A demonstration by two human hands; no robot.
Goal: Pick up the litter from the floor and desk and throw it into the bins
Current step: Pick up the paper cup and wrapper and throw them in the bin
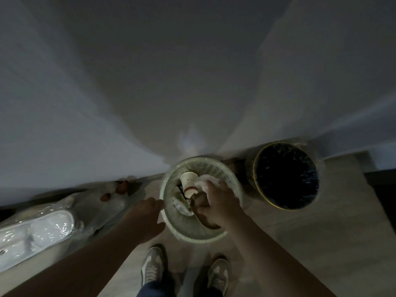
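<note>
Pale-green mesh bin [192,237] at six o'clock holds a paper cup [188,179] and crumpled white paper [209,179]. The right hand [220,202] hovers over it with fingers curled; too blurred to tell whether it grips the paper. The left hand [150,213], loosely open and holding nothing, sits at the rim's nine o'clock. A dark bin [286,175] stands at three o'clock. This looks like the dropping step; next comes letting go and fetching more litter.

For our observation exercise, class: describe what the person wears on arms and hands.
Both forearms are bare to the picture's edge; no sleeves show. The left hand and right hand are ungloved; no watch or ring is visible in the dim light.
</note>
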